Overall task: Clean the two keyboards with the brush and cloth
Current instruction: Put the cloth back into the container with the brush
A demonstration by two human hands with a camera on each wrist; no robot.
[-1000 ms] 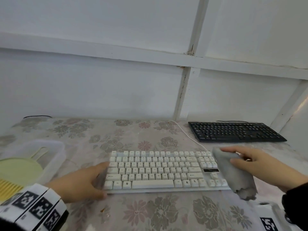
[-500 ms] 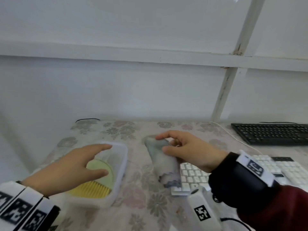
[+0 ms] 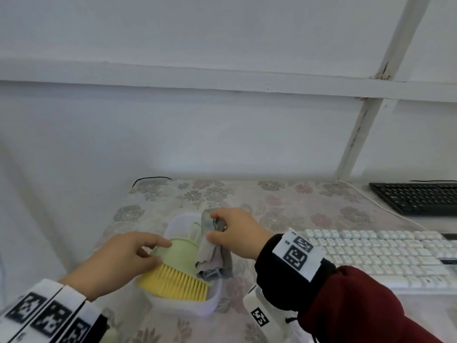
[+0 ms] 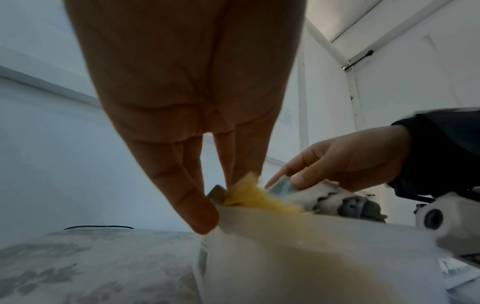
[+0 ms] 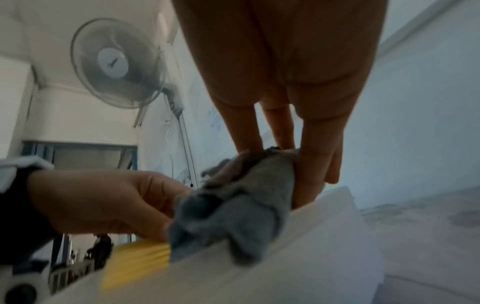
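Left hand (image 3: 123, 256) grips the brush (image 3: 176, 268) by the left edge of its pale green body, thumb and fingers curled round it; yellow bristles point toward the person. The brush sits partly inside a translucent plastic tub (image 3: 210, 304) on the desk (image 3: 284, 201), which has a floral covering. From the left wrist view the fingers (image 4: 192, 197) reach down at the tub wall (image 4: 298, 246), with bristles (image 4: 249, 197) showing just beside them.

Right hand (image 3: 237, 233), just right of the left hand, pinches the grey cloth (image 3: 212, 258) between thumb and fingers. Cloth hangs crumpled below the hand, its lower end at the tub's right rim, touching the brush's right side. Right wrist view: cloth (image 5: 241, 207) bunched under the fingertips, drooping over the tub edge (image 5: 298, 246); left hand (image 5: 103, 197) beside it.

White keyboard (image 3: 376, 256) lies on the desk right of the right hand, partly behind the right sleeve (image 3: 358, 305). Black keyboard (image 3: 418, 198) farther off, beyond and right of the white one, near the wall. A wall fan (image 5: 116, 63) shows in the right wrist view.
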